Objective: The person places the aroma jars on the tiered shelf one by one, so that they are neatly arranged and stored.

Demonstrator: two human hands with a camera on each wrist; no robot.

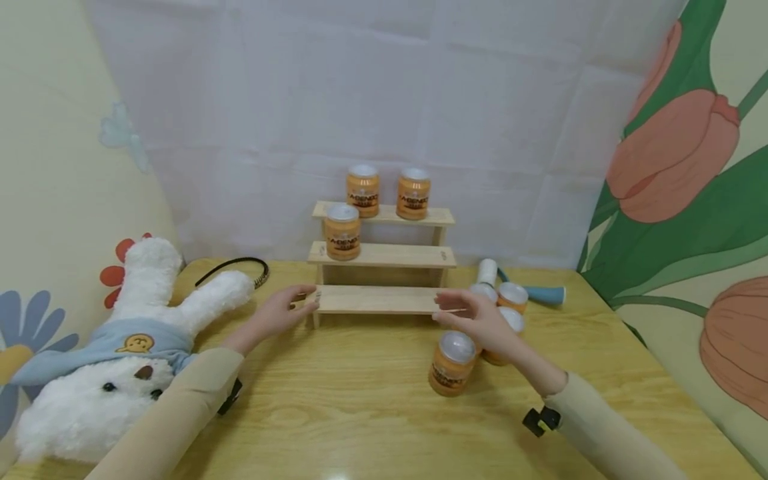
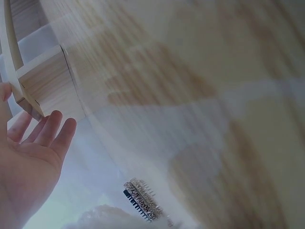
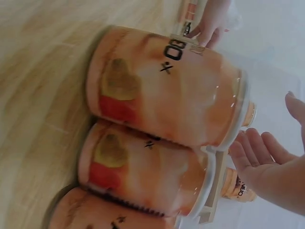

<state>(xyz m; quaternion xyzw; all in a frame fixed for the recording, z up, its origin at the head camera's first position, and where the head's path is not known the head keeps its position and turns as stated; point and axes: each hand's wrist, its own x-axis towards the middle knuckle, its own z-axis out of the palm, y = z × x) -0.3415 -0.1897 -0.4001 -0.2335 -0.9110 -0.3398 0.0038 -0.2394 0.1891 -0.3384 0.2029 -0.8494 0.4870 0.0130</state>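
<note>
A three-step wooden shelf (image 1: 384,300) stands against the white backdrop. Two orange cans with silver lids, a left one (image 1: 363,193) and a right one (image 1: 414,197), sit on its top step; another orange can (image 1: 343,235) is at the left of the middle step. My left hand (image 1: 282,312) is at the bottom step's left end, fingertips right at the board's corner (image 2: 32,109) and thumb on its other side. At the right end, my right hand (image 1: 477,320) has loosely bent fingers (image 3: 257,148) and a spread thumb, holding nothing. Several more cans (image 1: 453,367) stand close by it.
On the left lies a white plush toy (image 1: 141,343) in a blue top, with a dark headband (image 1: 231,263) behind it. A blue-handled thing (image 1: 545,295) and a white cylinder (image 1: 487,272) lie behind the cans at right. The wooden table (image 1: 336,407) extends in front.
</note>
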